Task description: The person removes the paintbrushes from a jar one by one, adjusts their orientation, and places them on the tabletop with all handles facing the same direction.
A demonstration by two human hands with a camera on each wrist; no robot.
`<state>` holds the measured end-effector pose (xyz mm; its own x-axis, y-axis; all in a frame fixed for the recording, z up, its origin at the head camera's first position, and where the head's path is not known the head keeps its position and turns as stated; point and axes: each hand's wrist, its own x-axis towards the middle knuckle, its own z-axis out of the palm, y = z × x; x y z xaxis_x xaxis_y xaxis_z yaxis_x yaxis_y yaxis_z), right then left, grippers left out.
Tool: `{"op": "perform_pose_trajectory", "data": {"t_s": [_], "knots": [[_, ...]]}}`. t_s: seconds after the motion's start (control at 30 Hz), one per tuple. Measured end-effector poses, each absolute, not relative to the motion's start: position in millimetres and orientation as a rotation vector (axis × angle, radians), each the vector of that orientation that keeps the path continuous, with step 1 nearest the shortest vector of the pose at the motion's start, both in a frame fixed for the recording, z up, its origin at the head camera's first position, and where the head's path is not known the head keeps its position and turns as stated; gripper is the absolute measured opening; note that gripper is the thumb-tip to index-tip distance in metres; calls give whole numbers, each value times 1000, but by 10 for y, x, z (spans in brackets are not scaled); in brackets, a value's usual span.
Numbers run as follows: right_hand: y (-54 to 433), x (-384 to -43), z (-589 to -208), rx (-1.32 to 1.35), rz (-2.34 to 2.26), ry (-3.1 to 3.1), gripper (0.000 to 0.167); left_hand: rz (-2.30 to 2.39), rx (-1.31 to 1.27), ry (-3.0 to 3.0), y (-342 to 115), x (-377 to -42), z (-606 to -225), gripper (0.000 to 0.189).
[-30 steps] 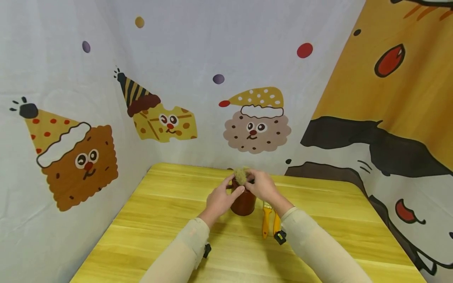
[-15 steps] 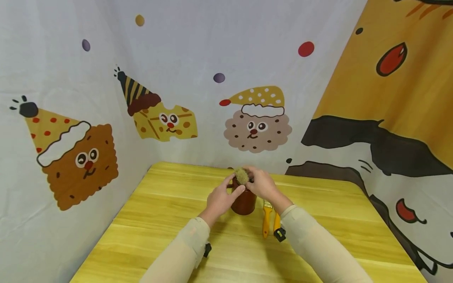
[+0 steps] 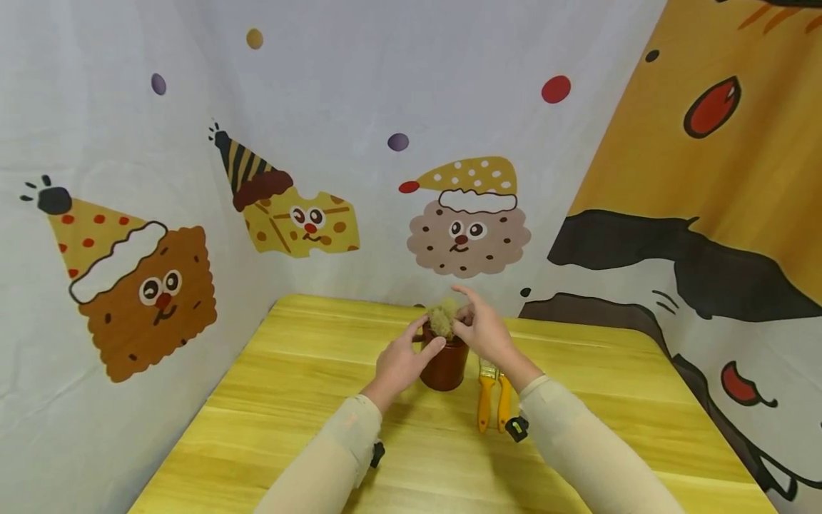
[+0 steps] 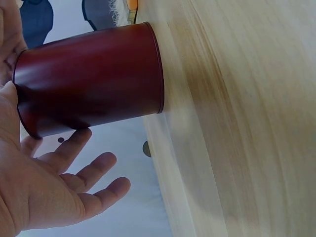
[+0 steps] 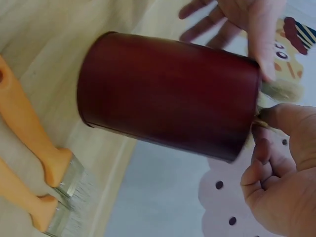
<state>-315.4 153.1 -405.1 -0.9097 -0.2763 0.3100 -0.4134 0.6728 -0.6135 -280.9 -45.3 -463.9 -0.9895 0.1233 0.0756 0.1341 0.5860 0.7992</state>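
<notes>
A dark red-brown cylindrical pot (image 3: 444, 370) stands upright on the table, with fuzzy tan tufts of dried grass (image 3: 441, 323) showing above its rim. My left hand (image 3: 397, 365) holds the pot near the top from the left. Its thumb lies at the rim, while in the left wrist view the lower fingers (image 4: 101, 165) stretch away from the wall. At the mouth, my right hand (image 3: 486, 334) pinches a thin stem with thumb and curled fingers, seen in the right wrist view, and its index finger points up in the head view. The pot's inside is hidden.
Two flat paintbrushes (image 3: 485, 403) with orange handles lie side by side just right of the pot. The wooden table (image 3: 308, 385) ends at a printed cloth wall (image 3: 379, 278) behind. Small black devices (image 3: 516, 428) sit at the wrists.
My right hand has shifted slightly right, and its index finger has lifted and straightened. A paler tuft now shows behind the front one. The left hand stays in place.
</notes>
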Motion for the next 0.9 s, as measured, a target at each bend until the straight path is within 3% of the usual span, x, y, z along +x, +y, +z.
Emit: {"op": "perform_pose_trajectory", "data": {"t_s": [0.2,0.53,0.9], "knots": [[1680,-3142,-3845,569,1196,-2516,55,-1402,-214,-2776,-448,-2795,-4622,79],[2081,-3096,-3566,370,1312,-2376,57,-1417,-191,-2771,-430,-2776,-4612,77],[2648,-3063,-3708,154,1260,-2429,61,-1400,-193,-2773,-430,-2793,-4652,77]]}}
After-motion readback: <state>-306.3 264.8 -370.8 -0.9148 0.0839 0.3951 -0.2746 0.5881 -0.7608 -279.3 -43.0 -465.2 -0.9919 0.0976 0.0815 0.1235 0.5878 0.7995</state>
